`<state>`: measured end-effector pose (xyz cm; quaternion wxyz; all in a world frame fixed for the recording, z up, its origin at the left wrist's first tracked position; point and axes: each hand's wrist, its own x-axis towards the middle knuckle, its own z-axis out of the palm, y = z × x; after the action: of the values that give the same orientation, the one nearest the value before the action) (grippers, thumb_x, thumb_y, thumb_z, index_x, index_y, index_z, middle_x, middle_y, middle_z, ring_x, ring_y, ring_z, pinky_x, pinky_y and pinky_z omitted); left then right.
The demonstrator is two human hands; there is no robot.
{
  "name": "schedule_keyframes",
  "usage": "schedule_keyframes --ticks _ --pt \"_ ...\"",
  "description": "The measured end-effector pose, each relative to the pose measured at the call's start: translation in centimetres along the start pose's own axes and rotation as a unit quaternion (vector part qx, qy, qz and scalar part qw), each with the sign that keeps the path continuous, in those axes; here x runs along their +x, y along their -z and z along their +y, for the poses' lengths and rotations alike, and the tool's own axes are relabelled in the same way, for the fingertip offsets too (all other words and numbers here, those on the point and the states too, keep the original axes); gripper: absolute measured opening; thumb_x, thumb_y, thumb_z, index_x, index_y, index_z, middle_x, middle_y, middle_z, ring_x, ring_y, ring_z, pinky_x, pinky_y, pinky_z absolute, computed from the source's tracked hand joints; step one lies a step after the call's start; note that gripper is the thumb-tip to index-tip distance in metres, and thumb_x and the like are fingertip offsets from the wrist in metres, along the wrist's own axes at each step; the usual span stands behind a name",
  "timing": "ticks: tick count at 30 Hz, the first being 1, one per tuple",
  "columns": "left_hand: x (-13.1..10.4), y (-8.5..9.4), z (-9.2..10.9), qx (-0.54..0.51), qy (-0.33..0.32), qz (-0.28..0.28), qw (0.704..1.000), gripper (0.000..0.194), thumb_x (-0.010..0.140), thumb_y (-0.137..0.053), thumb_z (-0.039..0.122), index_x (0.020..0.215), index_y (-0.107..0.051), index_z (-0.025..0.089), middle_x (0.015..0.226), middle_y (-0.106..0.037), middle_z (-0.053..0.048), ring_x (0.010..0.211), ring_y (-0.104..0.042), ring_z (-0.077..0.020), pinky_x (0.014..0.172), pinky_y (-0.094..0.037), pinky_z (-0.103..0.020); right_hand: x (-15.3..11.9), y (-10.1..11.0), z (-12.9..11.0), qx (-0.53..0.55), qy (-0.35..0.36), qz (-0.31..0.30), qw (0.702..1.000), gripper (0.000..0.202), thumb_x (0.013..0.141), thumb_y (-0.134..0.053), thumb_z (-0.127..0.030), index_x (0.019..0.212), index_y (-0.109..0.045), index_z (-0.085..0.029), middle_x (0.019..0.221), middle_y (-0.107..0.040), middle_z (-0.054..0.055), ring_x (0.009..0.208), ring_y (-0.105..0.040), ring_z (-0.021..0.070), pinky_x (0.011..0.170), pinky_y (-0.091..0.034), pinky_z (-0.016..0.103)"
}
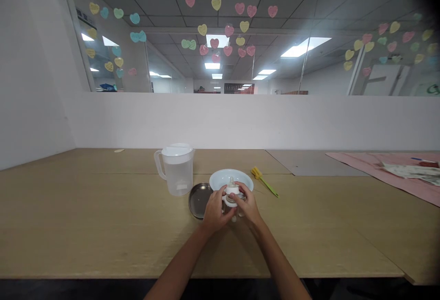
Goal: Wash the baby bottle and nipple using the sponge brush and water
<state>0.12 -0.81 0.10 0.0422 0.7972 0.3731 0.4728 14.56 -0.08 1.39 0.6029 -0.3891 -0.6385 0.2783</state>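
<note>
A baby bottle (232, 191) with a white collar and a clear nipple on top is held upright between both hands, in front of a white bowl (214, 180). My left hand (215, 209) wraps round its left side, fingers closed on it. On the right side, my right hand (248, 204) grips it, its thumb across the front by the collar. Much of the bottle's lower part is hidden by the fingers. Some small pale things show under the hands, too unclear to name.
Left of the hands lies a dark metal tray (198, 201), with a lidded plastic pitcher (179, 171) behind it. A yellow brush (264, 181) with a green handle lies right of the bowl. Farther right are a grey mat (302, 163) and a pink cloth (364, 164) with items on it.
</note>
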Motion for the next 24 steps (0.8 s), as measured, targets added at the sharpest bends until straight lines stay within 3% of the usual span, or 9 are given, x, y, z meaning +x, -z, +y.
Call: schedule_keyframes --ticks 8,16,20,24 --pt "0.0 -0.1 0.2 0.010 -0.009 0.016 1.000 0.073 0.076 -0.053 0.040 0.134 -0.019 0.012 0.101 -0.056 -0.011 0.092 -0.053 -0.0220 0.083 -0.042 -0.039 0.9 0.3 -0.5 0.208 -0.055 0.005 0.977 0.047 0.055 -0.075 -0.025 0.097 -0.055 -0.020 0.100 -0.062 0.005 0.092 -0.058 0.0187 0.080 -0.046 0.030" --pt "-0.1 -0.3 0.0 0.014 0.001 0.009 1.000 0.077 0.076 -0.054 0.042 0.135 -0.016 0.012 0.102 -0.055 -0.012 0.093 -0.052 -0.0224 0.083 -0.041 -0.039 1.0 1.2 -1.4 0.397 -0.108 0.109 0.905 0.055 0.050 -0.076 -0.015 0.099 -0.051 -0.023 0.100 -0.061 0.000 0.086 -0.061 0.0150 0.076 -0.051 0.028" --pt "-0.1 -0.3 -0.1 0.009 0.001 0.009 1.000 0.077 0.076 -0.053 0.043 0.135 -0.017 0.012 0.102 -0.055 -0.011 0.094 -0.052 -0.0225 0.084 -0.041 -0.039 1.4 2.4 -1.2 0.493 -0.101 0.145 0.852 0.040 0.058 -0.071 -0.013 0.092 -0.052 -0.021 0.099 -0.062 0.000 0.096 -0.058 0.0125 0.088 -0.047 0.026" --pt "-0.1 -0.3 -0.1 0.009 0.008 0.002 1.000 0.075 0.076 -0.053 0.043 0.135 -0.019 0.013 0.103 -0.055 -0.011 0.095 -0.052 -0.0226 0.085 -0.041 -0.039 1.5 4.0 -0.4 0.551 -0.107 0.155 0.813 0.025 0.070 -0.058 -0.010 0.094 -0.055 -0.016 0.101 -0.061 0.005 0.102 -0.055 0.0111 0.088 -0.048 0.021"
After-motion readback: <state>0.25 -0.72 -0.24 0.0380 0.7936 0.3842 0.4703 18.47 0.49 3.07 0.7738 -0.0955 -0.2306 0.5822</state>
